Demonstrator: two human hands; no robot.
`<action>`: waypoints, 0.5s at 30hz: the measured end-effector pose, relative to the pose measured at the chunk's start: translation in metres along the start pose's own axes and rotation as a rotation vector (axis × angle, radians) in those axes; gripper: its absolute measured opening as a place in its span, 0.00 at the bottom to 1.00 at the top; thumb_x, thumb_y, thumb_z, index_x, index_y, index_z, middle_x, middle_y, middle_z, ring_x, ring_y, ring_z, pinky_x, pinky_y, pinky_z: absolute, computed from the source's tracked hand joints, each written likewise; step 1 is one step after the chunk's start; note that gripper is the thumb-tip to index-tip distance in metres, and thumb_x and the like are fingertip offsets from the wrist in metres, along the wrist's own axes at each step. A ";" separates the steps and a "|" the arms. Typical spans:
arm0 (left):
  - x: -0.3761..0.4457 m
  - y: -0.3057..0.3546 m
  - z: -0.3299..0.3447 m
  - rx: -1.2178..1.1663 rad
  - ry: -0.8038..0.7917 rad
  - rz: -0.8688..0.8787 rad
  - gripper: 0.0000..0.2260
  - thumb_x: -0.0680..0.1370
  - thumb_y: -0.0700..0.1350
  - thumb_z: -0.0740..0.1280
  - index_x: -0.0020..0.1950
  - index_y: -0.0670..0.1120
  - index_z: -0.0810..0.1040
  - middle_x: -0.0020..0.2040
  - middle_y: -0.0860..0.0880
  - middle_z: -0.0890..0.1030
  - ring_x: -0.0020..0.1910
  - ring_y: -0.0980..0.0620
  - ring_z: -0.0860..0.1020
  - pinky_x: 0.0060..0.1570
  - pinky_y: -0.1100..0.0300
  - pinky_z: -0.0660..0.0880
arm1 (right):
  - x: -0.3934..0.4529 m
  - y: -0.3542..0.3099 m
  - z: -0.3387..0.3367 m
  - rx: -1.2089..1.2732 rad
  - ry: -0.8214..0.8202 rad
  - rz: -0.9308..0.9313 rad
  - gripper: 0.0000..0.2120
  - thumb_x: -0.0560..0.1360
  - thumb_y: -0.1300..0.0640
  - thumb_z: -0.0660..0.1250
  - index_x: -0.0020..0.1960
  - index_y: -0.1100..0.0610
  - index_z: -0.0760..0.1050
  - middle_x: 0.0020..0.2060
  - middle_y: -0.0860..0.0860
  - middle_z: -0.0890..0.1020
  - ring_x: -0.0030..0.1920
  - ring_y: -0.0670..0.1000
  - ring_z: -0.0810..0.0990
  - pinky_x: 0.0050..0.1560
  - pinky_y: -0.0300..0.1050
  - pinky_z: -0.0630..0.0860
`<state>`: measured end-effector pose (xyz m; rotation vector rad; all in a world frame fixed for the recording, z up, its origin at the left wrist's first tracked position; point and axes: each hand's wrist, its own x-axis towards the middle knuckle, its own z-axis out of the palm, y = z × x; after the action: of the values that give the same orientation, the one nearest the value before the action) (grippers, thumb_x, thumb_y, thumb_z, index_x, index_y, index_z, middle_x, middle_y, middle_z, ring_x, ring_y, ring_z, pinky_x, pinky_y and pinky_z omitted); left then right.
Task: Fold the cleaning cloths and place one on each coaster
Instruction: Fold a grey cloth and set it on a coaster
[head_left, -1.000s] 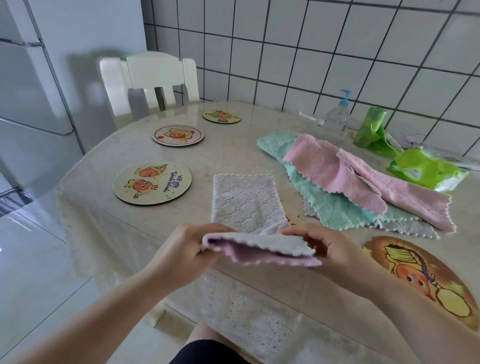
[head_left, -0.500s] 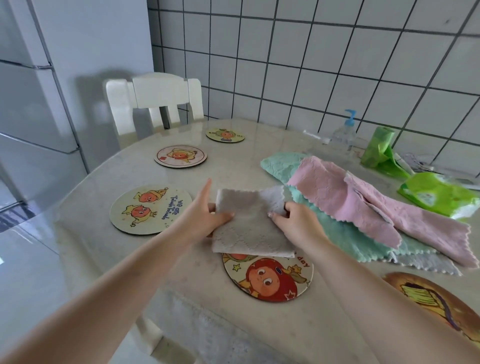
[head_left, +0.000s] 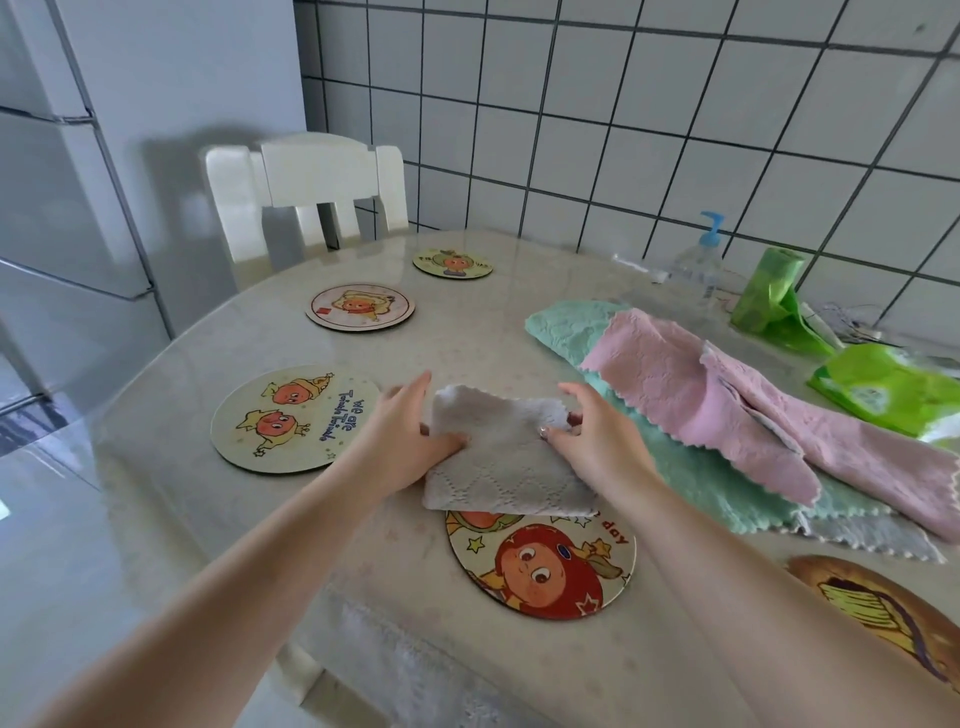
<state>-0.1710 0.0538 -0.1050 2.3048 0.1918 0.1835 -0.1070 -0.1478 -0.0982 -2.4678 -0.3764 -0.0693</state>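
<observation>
Half the near coaster (head_left: 545, 566) hides under the folded grey cloth (head_left: 506, 465), pinched at its sides by left hand (head_left: 402, 436) and right hand (head_left: 592, 441).

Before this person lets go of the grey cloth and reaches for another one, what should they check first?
1. Grey cloth folded: ok, a compact square.
2. Cloth centred on the red-face coaster: not ok, it covers only the far edge.
3. Left hand and right hand on the cloth: ok, one at each side.
4. Other coasters free: ok, the two-figure coaster is bare.
5. More cloths in reach: ok, pink cloth and green cloth lie to the right.
</observation>
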 end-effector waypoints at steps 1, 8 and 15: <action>-0.003 0.001 -0.002 0.058 0.043 0.020 0.34 0.74 0.53 0.68 0.75 0.48 0.56 0.73 0.49 0.61 0.58 0.52 0.74 0.59 0.57 0.71 | 0.002 0.001 0.000 -0.012 0.011 0.008 0.26 0.75 0.51 0.65 0.71 0.50 0.62 0.59 0.54 0.75 0.54 0.51 0.76 0.49 0.44 0.71; -0.004 0.029 0.017 0.421 -0.005 0.364 0.20 0.80 0.44 0.54 0.73 0.47 0.62 0.75 0.49 0.61 0.75 0.51 0.56 0.73 0.55 0.52 | 0.001 -0.027 0.013 -0.301 -0.137 -0.213 0.22 0.80 0.51 0.52 0.73 0.56 0.61 0.74 0.52 0.60 0.73 0.52 0.58 0.73 0.55 0.56; 0.002 0.007 0.030 0.645 -0.187 0.131 0.29 0.80 0.59 0.45 0.77 0.46 0.46 0.78 0.47 0.46 0.76 0.50 0.44 0.74 0.48 0.43 | -0.005 -0.007 0.023 -0.494 -0.294 -0.094 0.31 0.78 0.38 0.44 0.76 0.50 0.44 0.77 0.47 0.46 0.76 0.48 0.45 0.73 0.62 0.44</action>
<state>-0.1624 0.0281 -0.1195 2.9599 -0.0024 -0.0407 -0.1145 -0.1301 -0.1134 -2.9552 -0.6687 0.1853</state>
